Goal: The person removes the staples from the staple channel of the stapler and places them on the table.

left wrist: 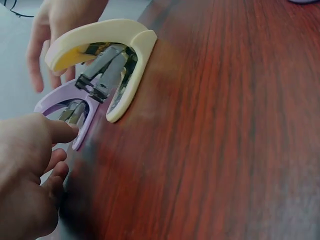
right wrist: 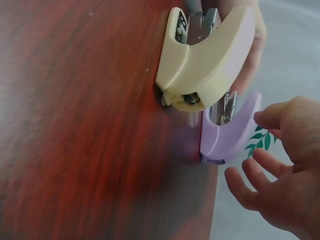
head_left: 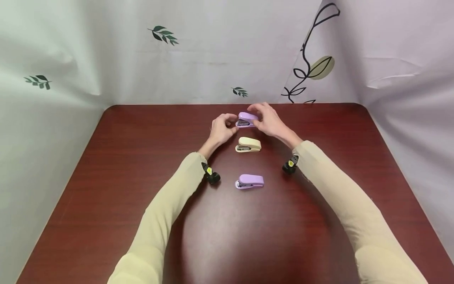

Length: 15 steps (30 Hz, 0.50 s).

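Soft, diffuse light brightens the pale cloth [head_left: 213,59] behind the table [head_left: 117,189], leaves a hazy glare on its near half and blurred shadows across it, while both wrist views look dimmer and softer.

Wrinkled pale sheeting [head_left: 213,65] with leaf prints [head_left: 163,34] lined the frame's top and sides around a glossy reddish-brown counter [head_left: 142,150].

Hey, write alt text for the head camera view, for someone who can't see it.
A person's left hand and right hand flank a purple stapler near the far edge of a reddish-brown table. Nearer the camera, a cream stapler and a second purple stapler line up below it in the picture. A pale leaf-patterned sheet hangs behind.
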### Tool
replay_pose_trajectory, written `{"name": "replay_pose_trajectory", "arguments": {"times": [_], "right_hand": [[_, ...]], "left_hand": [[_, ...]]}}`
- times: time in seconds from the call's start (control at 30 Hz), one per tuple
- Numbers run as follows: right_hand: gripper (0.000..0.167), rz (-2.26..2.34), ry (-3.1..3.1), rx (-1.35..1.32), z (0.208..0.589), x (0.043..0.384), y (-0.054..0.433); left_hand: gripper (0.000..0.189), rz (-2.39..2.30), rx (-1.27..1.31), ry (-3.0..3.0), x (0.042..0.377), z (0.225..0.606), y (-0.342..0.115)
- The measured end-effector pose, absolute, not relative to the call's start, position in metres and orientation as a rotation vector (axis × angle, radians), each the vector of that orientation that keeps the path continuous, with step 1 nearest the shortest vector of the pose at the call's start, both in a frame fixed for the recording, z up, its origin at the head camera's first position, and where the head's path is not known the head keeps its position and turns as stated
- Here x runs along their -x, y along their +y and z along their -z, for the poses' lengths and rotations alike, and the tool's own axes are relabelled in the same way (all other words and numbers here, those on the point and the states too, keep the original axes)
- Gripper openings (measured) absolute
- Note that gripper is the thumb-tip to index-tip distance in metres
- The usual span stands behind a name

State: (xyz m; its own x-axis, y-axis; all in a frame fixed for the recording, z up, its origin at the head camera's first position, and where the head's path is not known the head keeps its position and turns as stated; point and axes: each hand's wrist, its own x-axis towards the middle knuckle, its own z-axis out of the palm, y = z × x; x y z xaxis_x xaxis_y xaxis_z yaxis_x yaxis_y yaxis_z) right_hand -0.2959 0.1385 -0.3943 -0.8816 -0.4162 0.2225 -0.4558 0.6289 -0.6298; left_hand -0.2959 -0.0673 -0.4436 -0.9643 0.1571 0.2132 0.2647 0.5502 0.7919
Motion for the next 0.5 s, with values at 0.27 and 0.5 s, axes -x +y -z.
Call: {"name": "replay_pose_trajectory", "arguments": {"times": [0.27, 0.5], "right_hand": [[0.041, -1.064, -2.888, -0.828, 0.391, 0.301, 0.126], [0.037, -0.975, -2.907, -0.805, 0.396, 0.306, 0.122]], "left_hand": [[0.037, 1.245, 0.397, -2.749, 0.298, 0.445, -0.062], [0.031, 1.164, 0.373, -2.788, 0.301, 0.448, -0.06]]}}
